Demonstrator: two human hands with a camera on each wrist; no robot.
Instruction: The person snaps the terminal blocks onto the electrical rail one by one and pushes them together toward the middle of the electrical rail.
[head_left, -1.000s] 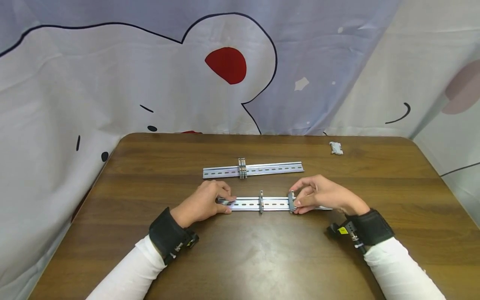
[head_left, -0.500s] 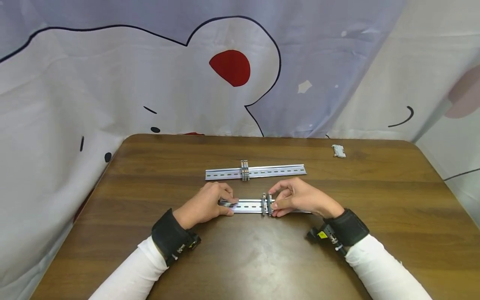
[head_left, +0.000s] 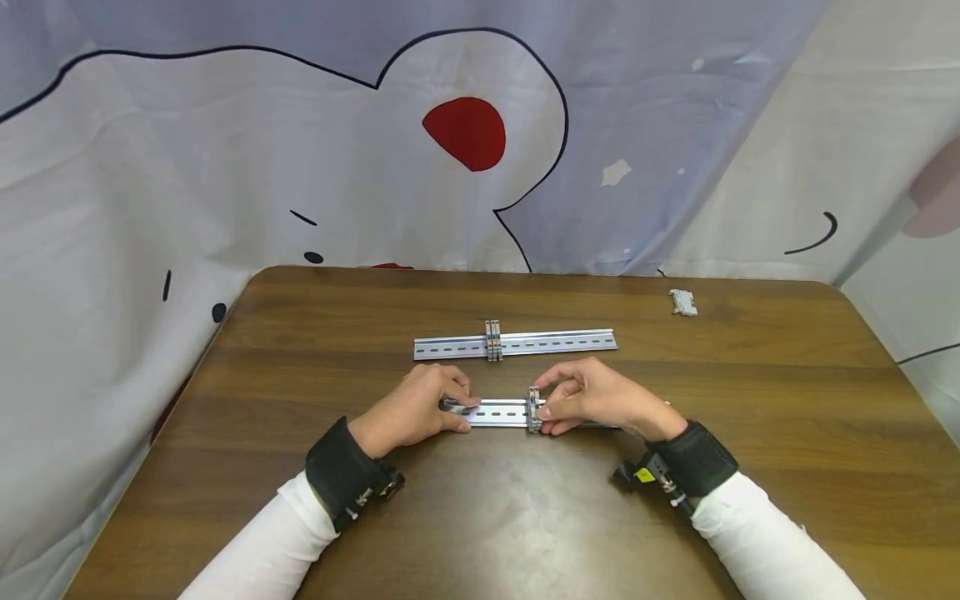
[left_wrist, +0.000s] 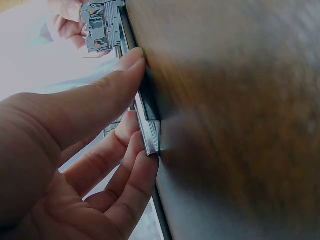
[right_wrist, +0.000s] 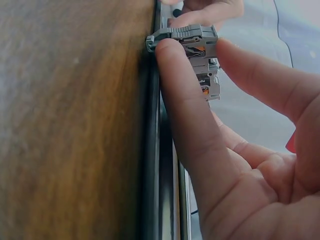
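A slotted metal DIN rail lies across the table in front of me. My left hand grips its left end, thumb on the near edge and fingers on the far edge. Two thin grey terminal blocks sit side by side across the rail. My right hand pinches the right-hand block between thumb and fingers. In the right wrist view the grey terminal block shows orange parts in its side. The left wrist view also shows a terminal block beyond my left thumb.
Behind lies a second DIN rail carrying several terminal blocks. One loose light-grey terminal block lies flat near the back right of the wooden table. A printed curtain hangs behind the table.
My right hand has slid its terminal block leftward along the rail, closing the gap to the other block until they stand together. My left hand stays on the rail's left end.
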